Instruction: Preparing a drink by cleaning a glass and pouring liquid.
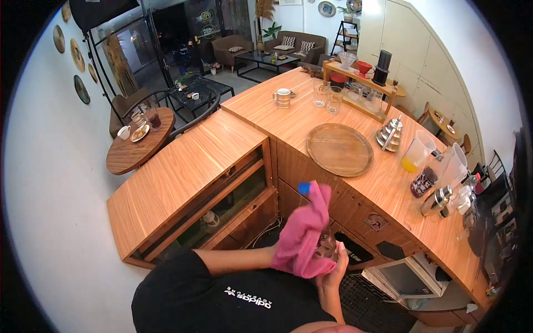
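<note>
A pink cloth (297, 237) with a blue tag drapes over my left hand, hiding the fingers; only the left forearm (237, 260) shows plainly. Next to the cloth, my right hand (335, 268) holds a clear glass vessel (325, 245), its fingers around the side and base. Part of the cloth lies against the glass and hangs over its lower side. Both hands are in front of my chest, below the edge of the wooden counter (287, 125). A round wooden tray (340, 150) lies on that counter beyond them.
Glass mugs (334, 100), a ribbed cup (283, 98), a wooden dripper stand (360, 81) and metal jiggers (390, 135) stand on the counter. Pitchers (418, 150) and a shaker (436, 200) are at right. Below is a white appliance (404, 278); a lower cabinet (195, 175) flanks me at left.
</note>
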A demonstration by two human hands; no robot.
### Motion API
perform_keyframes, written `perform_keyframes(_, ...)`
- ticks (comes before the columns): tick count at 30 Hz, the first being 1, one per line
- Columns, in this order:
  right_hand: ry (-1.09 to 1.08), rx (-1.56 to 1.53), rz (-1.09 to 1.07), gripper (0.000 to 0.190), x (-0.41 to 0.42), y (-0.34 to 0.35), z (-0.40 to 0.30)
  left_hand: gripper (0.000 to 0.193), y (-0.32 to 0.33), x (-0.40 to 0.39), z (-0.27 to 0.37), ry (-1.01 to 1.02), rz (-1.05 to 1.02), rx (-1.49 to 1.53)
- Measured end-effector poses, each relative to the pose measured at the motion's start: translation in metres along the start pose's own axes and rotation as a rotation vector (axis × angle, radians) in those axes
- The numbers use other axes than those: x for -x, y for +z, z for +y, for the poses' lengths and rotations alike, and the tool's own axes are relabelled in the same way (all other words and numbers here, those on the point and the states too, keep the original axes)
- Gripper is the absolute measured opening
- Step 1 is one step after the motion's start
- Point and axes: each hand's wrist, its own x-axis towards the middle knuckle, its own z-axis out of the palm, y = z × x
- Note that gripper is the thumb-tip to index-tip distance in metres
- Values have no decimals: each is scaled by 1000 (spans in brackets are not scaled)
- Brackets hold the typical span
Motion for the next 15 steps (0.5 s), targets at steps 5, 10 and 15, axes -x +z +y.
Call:
perform_keyframes(5, 49, -60, -2, 46, -4, -11, 17, 47, 1, -10, 21, -322, -44, 161)
perform_keyframes(10, -233, 472, 53, 45, 4, 6, 16, 55, -23, -27, 46, -771, -145, 388)
perform_keyframes(15, -220, 1263, 99, 43, 17, -21, -10, 64, -40, -31, 64, -1204, -327, 583)
